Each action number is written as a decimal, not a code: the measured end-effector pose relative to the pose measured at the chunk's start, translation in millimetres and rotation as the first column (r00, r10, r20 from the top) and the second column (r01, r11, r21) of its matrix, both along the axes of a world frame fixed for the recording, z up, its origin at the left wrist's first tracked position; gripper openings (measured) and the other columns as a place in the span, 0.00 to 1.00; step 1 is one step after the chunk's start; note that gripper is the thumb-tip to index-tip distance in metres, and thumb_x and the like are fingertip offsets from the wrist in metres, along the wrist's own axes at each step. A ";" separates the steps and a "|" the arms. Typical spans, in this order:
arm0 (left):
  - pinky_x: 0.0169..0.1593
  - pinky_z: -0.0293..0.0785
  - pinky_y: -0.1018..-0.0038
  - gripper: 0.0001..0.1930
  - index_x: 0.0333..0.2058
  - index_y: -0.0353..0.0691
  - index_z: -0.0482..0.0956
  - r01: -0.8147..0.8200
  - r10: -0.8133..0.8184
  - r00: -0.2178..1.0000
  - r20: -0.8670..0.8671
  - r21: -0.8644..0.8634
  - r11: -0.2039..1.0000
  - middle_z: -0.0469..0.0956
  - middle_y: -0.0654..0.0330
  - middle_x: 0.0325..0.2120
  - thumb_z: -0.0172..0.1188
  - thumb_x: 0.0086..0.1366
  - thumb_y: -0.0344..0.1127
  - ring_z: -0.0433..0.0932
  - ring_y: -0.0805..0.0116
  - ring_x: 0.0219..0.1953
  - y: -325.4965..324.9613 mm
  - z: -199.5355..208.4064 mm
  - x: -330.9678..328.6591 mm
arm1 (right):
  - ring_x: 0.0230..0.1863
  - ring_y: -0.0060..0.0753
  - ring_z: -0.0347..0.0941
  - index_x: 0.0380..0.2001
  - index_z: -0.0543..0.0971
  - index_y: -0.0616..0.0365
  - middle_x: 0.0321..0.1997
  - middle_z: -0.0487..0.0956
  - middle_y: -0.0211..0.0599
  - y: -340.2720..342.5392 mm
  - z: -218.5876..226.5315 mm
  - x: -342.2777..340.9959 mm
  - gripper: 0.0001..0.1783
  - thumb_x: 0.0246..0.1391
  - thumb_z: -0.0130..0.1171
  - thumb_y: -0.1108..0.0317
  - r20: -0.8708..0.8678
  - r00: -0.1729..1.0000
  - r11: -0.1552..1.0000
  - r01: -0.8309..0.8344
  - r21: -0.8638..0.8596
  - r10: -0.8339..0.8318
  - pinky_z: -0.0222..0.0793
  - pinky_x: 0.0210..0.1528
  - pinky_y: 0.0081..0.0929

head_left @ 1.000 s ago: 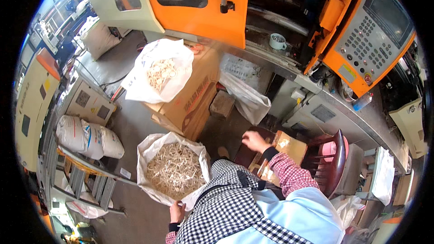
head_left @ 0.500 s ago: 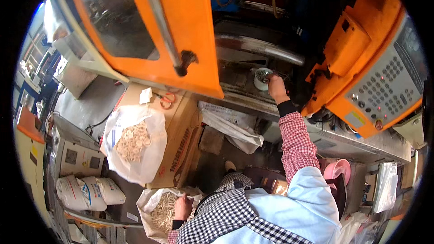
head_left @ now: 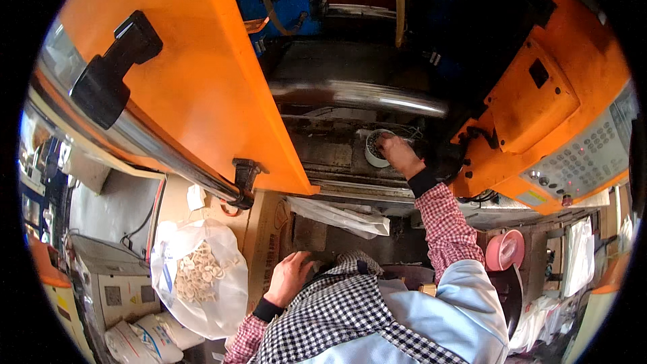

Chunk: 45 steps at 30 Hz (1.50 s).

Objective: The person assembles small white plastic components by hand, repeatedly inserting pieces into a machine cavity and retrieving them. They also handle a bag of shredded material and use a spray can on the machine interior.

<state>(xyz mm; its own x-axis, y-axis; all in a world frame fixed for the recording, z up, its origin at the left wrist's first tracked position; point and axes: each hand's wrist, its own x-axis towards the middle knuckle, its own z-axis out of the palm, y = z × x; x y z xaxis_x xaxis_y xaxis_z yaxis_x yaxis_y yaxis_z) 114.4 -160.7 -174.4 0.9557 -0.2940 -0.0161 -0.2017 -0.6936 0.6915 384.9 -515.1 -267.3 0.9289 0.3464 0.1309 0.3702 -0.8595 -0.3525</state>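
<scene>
The right hand (head_left: pixel 402 155) reaches forward, fingers dipping into a small round white cup (head_left: pixel 375 160); I can't tell whether they grip anything. The left hand (head_left: pixel 288 279), loosely spread, nears the black-and-white checked apron (head_left: pixel 323 310). A broad orange door (head_left: pixel 202 94) stands left.

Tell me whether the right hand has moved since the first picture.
Yes: forward, judged against the orange door. The right hand was short of the door's lower edge; now it is beyond, at the pale cup.
</scene>
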 end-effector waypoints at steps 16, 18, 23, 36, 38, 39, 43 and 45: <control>0.44 0.75 0.68 0.16 0.42 0.31 0.68 -0.477 -0.388 0.649 -0.654 -0.748 0.463 0.72 0.54 0.34 0.45 0.68 0.41 0.74 0.65 0.38 -141.1 -1.7 188.6 | 0.34 0.52 0.71 0.32 0.75 0.66 0.34 0.74 0.48 10.8 59.3 -26.0 0.08 0.46 0.58 0.76 0.175 0.985 0.943 -0.056 0.329 -0.003 0.67 0.35 0.39; 0.46 0.74 0.67 0.16 0.41 0.31 0.67 -0.611 -0.344 0.611 -0.713 -0.701 0.369 0.71 0.53 0.36 0.45 0.69 0.41 0.72 0.63 0.40 -155.7 -5.8 210.6 | 0.33 0.50 0.72 0.32 0.74 0.65 0.32 0.73 0.47 21.3 84.7 -29.7 0.08 0.46 0.58 0.75 0.122 0.993 0.924 -0.055 0.379 0.010 0.68 0.34 0.37; 0.49 0.71 0.64 0.17 0.42 0.33 0.65 -0.719 -0.286 0.598 -0.749 -0.659 0.222 0.68 0.54 0.37 0.42 0.69 0.44 0.70 0.63 0.38 -183.3 -15.1 241.3 | 0.37 0.56 0.70 0.35 0.74 0.65 0.36 0.74 0.51 25.3 97.7 -36.6 0.10 0.46 0.56 0.74 0.061 0.981 0.865 -0.192 0.464 0.185 0.68 0.38 0.40; 0.56 0.65 0.62 0.21 0.41 0.30 0.68 -0.706 -0.398 0.601 -0.693 -0.694 0.142 0.71 0.53 0.37 0.41 0.69 0.47 0.70 0.58 0.44 -173.2 -27.5 253.0 | 0.35 0.49 0.74 0.33 0.77 0.63 0.34 0.78 0.46 21.3 99.8 -28.6 0.07 0.49 0.55 0.74 0.019 0.989 0.805 -0.132 0.579 0.149 0.70 0.38 0.34; 0.57 0.65 0.62 0.21 0.42 0.29 0.68 -0.702 -0.404 0.607 -0.685 -0.700 0.133 0.72 0.52 0.39 0.42 0.68 0.47 0.70 0.58 0.45 -171.5 -26.8 253.5 | 0.35 0.49 0.74 0.33 0.77 0.62 0.34 0.78 0.46 21.7 99.5 -26.7 0.07 0.49 0.55 0.73 0.010 0.990 0.807 -0.122 0.578 0.142 0.70 0.38 0.35; 0.57 0.64 0.62 0.21 0.42 0.29 0.68 -0.700 -0.406 0.609 -0.681 -0.703 0.129 0.72 0.51 0.40 0.42 0.68 0.47 0.70 0.58 0.46 -170.4 -26.5 253.5 | 0.36 0.49 0.74 0.33 0.77 0.62 0.34 0.78 0.45 22.2 99.5 -26.2 0.07 0.49 0.55 0.72 0.008 0.990 0.809 -0.119 0.576 0.140 0.70 0.38 0.35; 0.58 0.64 0.62 0.19 0.42 0.29 0.68 -0.670 -0.427 0.628 -0.651 -0.731 0.128 0.72 0.51 0.41 0.42 0.69 0.44 0.70 0.58 0.47 -161.2 -21.7 254.9 | 0.36 0.47 0.74 0.31 0.78 0.62 0.33 0.78 0.44 30.0 108.3 -26.2 0.07 0.49 0.57 0.71 0.011 0.993 0.804 -0.104 0.586 0.120 0.69 0.39 0.34; 0.59 0.64 0.62 0.18 0.42 0.29 0.68 -0.669 -0.470 0.616 -0.632 -0.735 0.112 0.72 0.52 0.41 0.42 0.69 0.42 0.70 0.59 0.47 -157.2 -19.3 256.7 | 0.35 0.45 0.73 0.30 0.78 0.62 0.32 0.79 0.44 32.0 108.4 -25.4 0.06 0.47 0.58 0.72 0.006 0.995 0.809 -0.083 0.581 0.098 0.69 0.39 0.33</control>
<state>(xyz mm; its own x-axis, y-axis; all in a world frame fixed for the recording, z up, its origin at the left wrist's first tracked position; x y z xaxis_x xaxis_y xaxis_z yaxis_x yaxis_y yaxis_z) 371.1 -317.9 -193.8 0.7787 -0.4962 -0.3840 0.6274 0.6223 0.4681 359.6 -483.1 -158.9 0.9026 0.2955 0.3131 0.4212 -0.4555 -0.7843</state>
